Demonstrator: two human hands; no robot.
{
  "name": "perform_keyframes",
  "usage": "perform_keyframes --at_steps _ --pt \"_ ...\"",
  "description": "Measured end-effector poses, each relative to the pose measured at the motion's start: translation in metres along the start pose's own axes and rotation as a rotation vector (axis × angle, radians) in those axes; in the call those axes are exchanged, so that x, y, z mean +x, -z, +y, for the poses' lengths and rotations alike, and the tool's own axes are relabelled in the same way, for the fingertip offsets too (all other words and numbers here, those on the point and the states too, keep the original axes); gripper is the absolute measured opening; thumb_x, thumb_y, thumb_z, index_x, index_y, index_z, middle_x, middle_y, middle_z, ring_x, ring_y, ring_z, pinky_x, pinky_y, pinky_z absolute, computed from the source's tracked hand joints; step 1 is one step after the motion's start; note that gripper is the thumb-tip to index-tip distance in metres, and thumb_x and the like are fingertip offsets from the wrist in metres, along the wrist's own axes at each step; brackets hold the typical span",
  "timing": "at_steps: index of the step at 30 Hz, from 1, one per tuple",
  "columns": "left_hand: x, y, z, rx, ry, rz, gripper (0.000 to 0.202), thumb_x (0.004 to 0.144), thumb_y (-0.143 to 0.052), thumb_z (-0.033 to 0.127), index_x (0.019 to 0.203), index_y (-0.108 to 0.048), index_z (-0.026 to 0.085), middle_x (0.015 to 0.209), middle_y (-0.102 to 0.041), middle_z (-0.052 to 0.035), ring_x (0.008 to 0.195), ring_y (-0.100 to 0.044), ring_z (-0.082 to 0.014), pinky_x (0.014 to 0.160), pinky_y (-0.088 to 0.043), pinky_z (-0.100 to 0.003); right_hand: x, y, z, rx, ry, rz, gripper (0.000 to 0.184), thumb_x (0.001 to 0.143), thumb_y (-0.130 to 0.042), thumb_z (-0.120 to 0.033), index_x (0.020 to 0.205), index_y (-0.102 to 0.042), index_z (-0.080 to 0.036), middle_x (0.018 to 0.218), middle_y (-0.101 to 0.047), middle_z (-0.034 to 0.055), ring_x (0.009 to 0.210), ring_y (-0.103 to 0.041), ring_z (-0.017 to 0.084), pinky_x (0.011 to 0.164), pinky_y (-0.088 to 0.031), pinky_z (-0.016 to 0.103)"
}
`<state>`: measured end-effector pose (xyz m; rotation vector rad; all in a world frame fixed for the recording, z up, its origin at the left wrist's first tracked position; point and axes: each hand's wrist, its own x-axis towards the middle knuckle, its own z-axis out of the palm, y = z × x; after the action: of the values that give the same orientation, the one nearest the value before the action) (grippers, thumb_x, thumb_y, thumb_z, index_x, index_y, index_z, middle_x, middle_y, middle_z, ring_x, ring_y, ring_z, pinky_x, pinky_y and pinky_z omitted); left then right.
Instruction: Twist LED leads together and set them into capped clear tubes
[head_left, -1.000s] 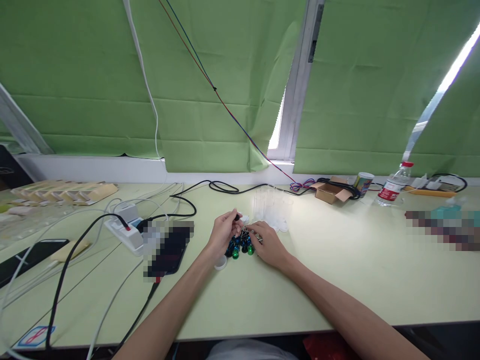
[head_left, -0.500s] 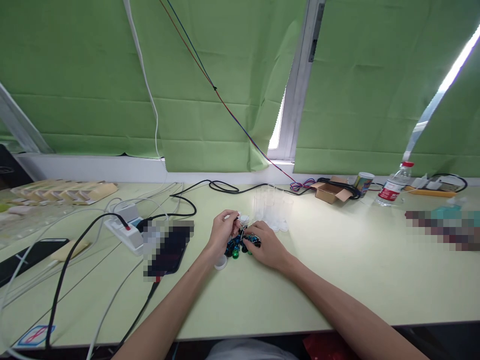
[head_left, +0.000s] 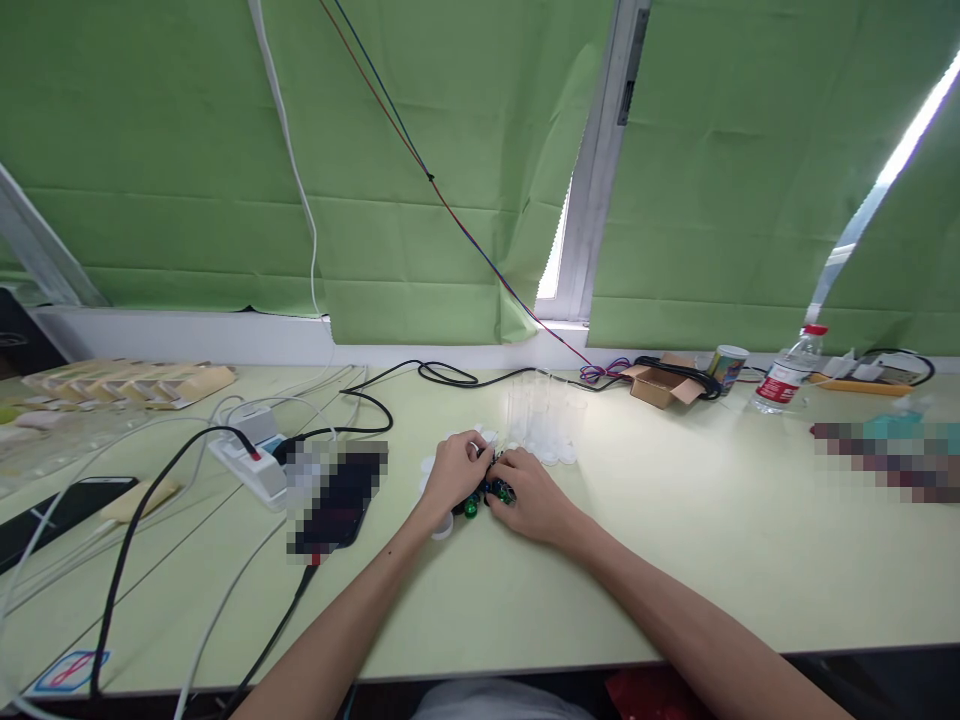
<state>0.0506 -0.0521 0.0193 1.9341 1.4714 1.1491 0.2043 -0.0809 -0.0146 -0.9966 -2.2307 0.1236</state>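
Note:
My left hand (head_left: 454, 470) and my right hand (head_left: 527, 492) meet over a small heap of blue and green pieces (head_left: 484, 493) on the pale green table (head_left: 675, 560). Both hands have their fingers curled down onto the heap, so what each one grips is hidden. A green piece (head_left: 471, 507) pokes out below my left fingers, and a small white cap (head_left: 442, 526) lies by my left wrist. Just behind the hands stands a cluster of clear plastic tubes (head_left: 541, 425) with white caps at their feet.
A phone (head_left: 341, 500) on a black cable lies left of the hands, beside a white power strip (head_left: 251, 455). Cables run across the left of the table. An open cardboard box (head_left: 660, 383), a can (head_left: 727, 366) and a water bottle (head_left: 786, 380) stand at the back right.
Both hands have come down from holding small pieces above the table and now press together onto the heap of blue and green pieces.

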Motion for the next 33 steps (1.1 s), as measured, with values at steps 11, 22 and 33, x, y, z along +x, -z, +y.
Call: perform_keyframes --at_steps 11,22,33 --pt "-0.002 0.000 -0.004 0.284 -0.071 -0.118 0.024 0.084 -0.049 0.030 0.063 -0.057 0.020 0.057 -0.057 -0.0004 0.057 -0.047 -0.0156 0.057 -0.031 -0.027 -0.001 0.005 -0.004 0.045 -0.039 -0.057 0.011 0.085 -0.057 -0.013 0.094 -0.060 -0.018 0.092 -0.059 0.0067 0.092 -0.050 0.022 0.083 -0.042 0.037" --pt "-0.003 -0.001 -0.006 0.305 -0.083 -0.103 0.024 0.086 -0.048 0.031 0.068 -0.060 0.021 0.061 -0.061 -0.0015 0.059 -0.052 -0.0168 0.057 -0.034 -0.027 -0.003 0.004 -0.004 0.085 -0.067 -0.064 0.009 0.086 -0.057 -0.013 0.093 -0.060 -0.019 0.090 -0.053 0.0058 0.090 -0.049 0.021 0.083 -0.042 0.035" --pt "-0.007 -0.013 -0.005 0.328 -0.095 0.024 0.026 0.090 -0.043 0.033 0.072 -0.058 0.021 0.057 -0.059 0.0001 0.056 -0.051 -0.0164 0.058 -0.035 -0.027 0.000 -0.001 0.005 0.048 -0.086 -0.033 0.006 0.090 -0.054 -0.013 0.092 -0.056 -0.018 0.093 -0.057 0.0065 0.089 -0.051 0.021 0.081 -0.044 0.035"
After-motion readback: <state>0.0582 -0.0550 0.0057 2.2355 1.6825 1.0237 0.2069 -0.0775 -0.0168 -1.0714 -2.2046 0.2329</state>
